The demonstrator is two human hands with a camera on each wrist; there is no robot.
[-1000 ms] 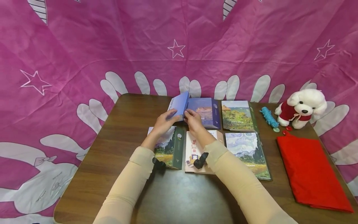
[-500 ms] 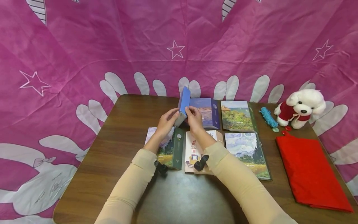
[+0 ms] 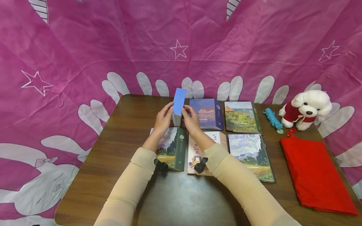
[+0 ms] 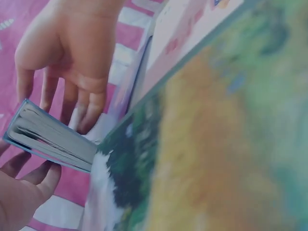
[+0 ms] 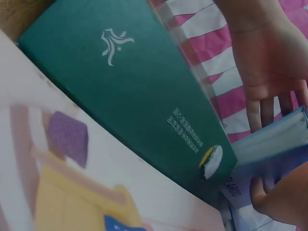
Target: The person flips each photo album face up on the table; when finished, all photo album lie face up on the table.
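A blue photo album stands on edge with its spine up, behind the green-spined album. My left hand holds its left side and my right hand its right side, fingers against the covers. The page edges of the blue album face the left wrist camera, between the left hand and the right hand. In the right wrist view, part of the cover lettering shows beside the right hand. Its lower edge is hidden in the head view.
Right of the held album lie a purple-blue album and a garden-picture album. Nearer are a pink album and a landscape album. A plush dog, blue cord and red cloth occupy the table's right side.
The blue album has turned from a tilted position so that its spine now faces up, and it has shifted slightly left. Both hands have moved with it, the right hand leftward.
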